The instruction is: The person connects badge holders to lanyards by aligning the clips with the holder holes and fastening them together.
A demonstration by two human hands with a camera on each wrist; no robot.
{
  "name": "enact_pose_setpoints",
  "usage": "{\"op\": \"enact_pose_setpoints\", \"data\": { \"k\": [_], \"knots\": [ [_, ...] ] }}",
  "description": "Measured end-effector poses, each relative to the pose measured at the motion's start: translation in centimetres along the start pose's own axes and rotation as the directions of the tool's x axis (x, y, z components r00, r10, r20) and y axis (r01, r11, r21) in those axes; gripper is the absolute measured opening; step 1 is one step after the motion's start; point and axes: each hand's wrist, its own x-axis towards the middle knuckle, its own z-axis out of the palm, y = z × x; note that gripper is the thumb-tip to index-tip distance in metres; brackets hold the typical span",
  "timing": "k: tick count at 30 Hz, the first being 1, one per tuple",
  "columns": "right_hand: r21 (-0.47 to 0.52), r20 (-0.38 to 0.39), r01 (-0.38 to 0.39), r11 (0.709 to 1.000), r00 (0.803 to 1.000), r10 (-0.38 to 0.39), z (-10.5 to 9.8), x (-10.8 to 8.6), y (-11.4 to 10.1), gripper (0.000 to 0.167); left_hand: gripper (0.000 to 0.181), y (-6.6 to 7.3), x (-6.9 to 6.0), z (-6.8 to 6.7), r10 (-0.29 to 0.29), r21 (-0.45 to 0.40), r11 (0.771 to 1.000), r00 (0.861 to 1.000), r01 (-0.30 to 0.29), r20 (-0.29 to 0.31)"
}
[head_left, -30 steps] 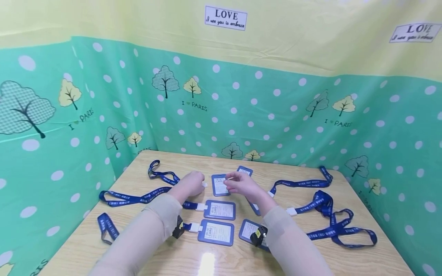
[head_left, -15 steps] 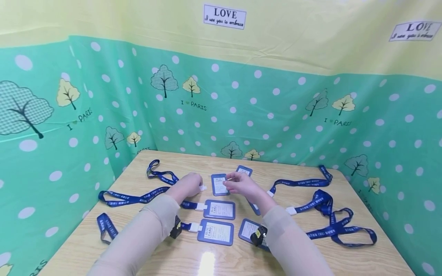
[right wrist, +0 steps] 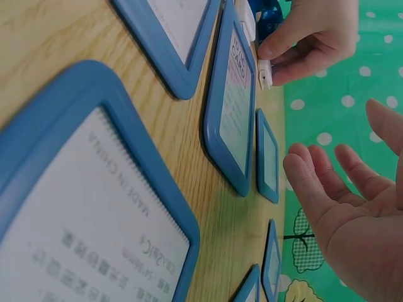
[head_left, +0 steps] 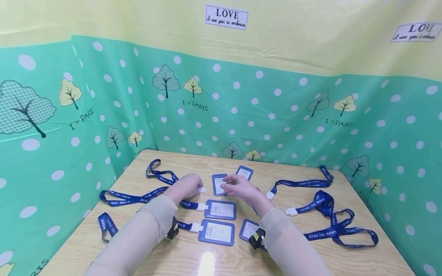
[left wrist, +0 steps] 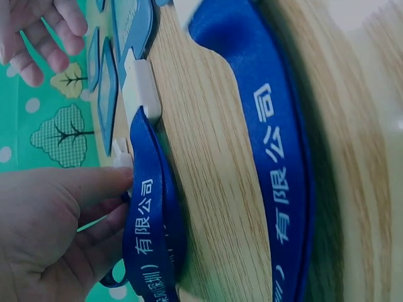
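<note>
My left hand [head_left: 188, 187] pinches the white clip [head_left: 202, 189] of a blue lanyard [head_left: 162, 175] between thumb and fingers; the clip [right wrist: 265, 74] also shows at the fingertips in the right wrist view. Just right of it lies an upright blue card holder [head_left: 218, 184], apart from the clip. Over that holder's right edge hovers my right hand [head_left: 241, 188], fingers spread and slightly bent, holding nothing; the right wrist view shows its open palm [right wrist: 371, 207]. Whether its fingertips touch the holder is unclear in the head view.
Two holders with lanyards [head_left: 220, 209] [head_left: 216, 232] lie nearer on the table [head_left: 193, 257]. Another holder [head_left: 245, 172] is at the back, and one [head_left: 248, 229] sits under my right wrist. Blue lanyards [head_left: 304, 184] [head_left: 336, 230] spread on the right, others [head_left: 134, 198] on the left.
My left hand has shifted slightly left and nearer with the clip, which shows more clearly. The right hand has moved slightly left over the upright holder.
</note>
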Motion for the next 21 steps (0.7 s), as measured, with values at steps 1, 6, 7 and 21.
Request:
{"op": "enact_pose_setpoints", "data": {
  "k": [1, 6, 7, 21],
  "knots": [
    [-0.003, 0.0, 0.004, 1.0, 1.0, -0.004, 0.0, 0.0, 0.0, 0.057, 0.015, 0.0, 0.0, 0.0, 0.002, -0.003, 1.0, 1.0, -0.002, 0.001],
    [-0.004, -0.004, 0.015, 1.0, 1.0, -0.015, 0.1, 0.1, 0.1, 0.057, 0.01, 0.1, -0.1, -0.2, 0.001, 0.005, 1.0, 1.0, -0.001, 0.002],
    [-0.005, -0.005, 0.016, 1.0, 1.0, -0.016, 0.1, 0.1, 0.0, 0.056, 0.009, 0.1, -0.2, -0.2, 0.004, 0.011, 1.0, 1.0, -0.004, 0.002],
    [-0.087, -0.097, 0.108, 0.99, 0.988, -0.116, -0.6, -0.6, -2.4, 0.043, 0.009, 0.7, -0.3, -0.5, -0.002, 0.053, 0.999, 1.0, 0.001, 0.026]
  ]
}}
